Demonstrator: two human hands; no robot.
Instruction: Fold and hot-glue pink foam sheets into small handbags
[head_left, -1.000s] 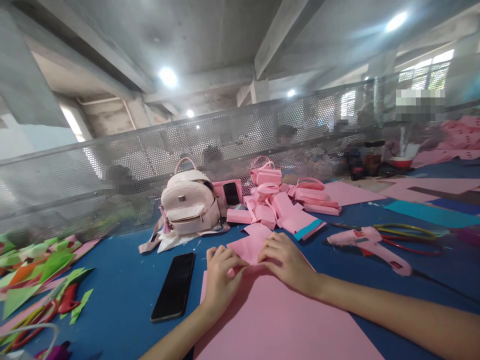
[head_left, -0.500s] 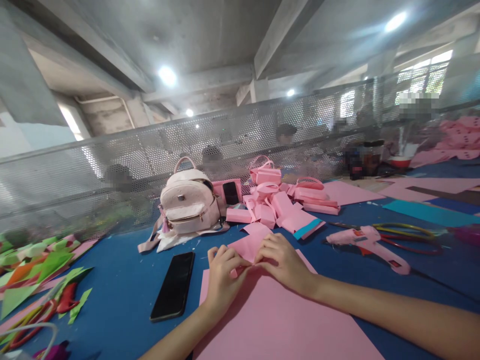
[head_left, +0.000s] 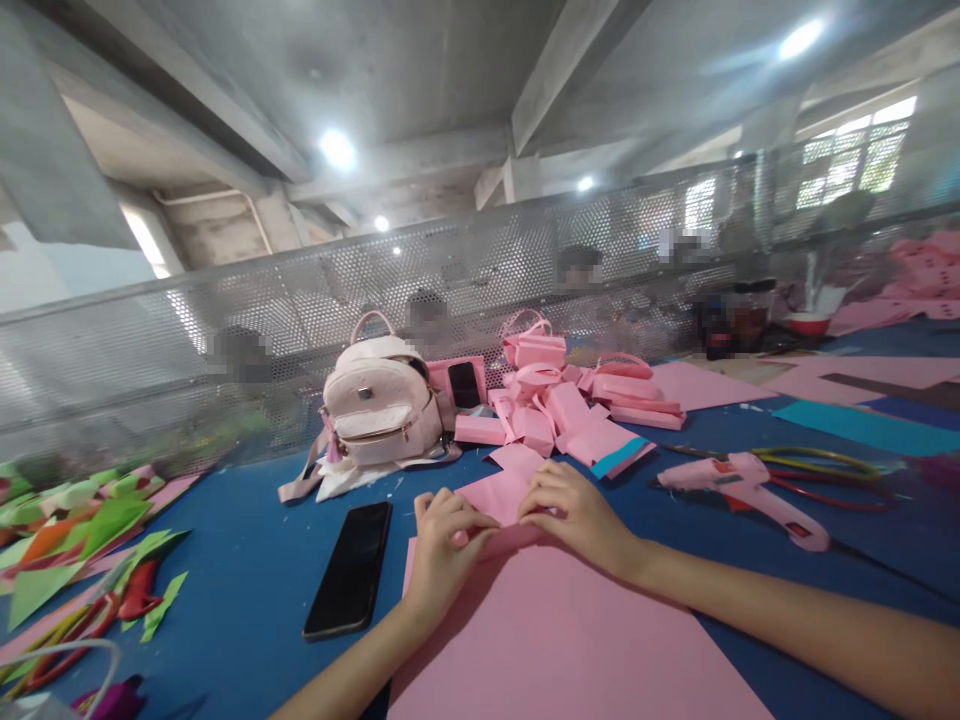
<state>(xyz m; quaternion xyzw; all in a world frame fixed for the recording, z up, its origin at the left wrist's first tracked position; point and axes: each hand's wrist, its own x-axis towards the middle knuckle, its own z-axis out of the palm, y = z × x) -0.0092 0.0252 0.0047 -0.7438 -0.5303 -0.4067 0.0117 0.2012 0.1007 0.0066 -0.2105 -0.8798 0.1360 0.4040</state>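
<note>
L hand (head_left: pixel 442 548) & R hand (head_left: pixel 576 515) both curl fingers onto the sheet (head_left: pixel 555 640), pinching its far edge at 12 o'clock (fold hidden under fingers). Sheet lies flat on table (head_left: pixel 247 590). From hands: phone (head_left: pixel 349 568) at 9, glue gun (head_left: pixel 739 480) at 2, backpack (head_left: pixel 379 405) at 11.

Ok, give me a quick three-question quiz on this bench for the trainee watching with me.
1. True or false: the black phone lies to the right of the right hand.
2. Which thing do the left hand and the right hand both touch? A. green scraps B. pink paper C. glue gun
3. In a few words: what stands on the blue table behind the black phone?
Key: 1. False, it lies left of the left hand. 2. B. 3. The pink backpack.
</note>
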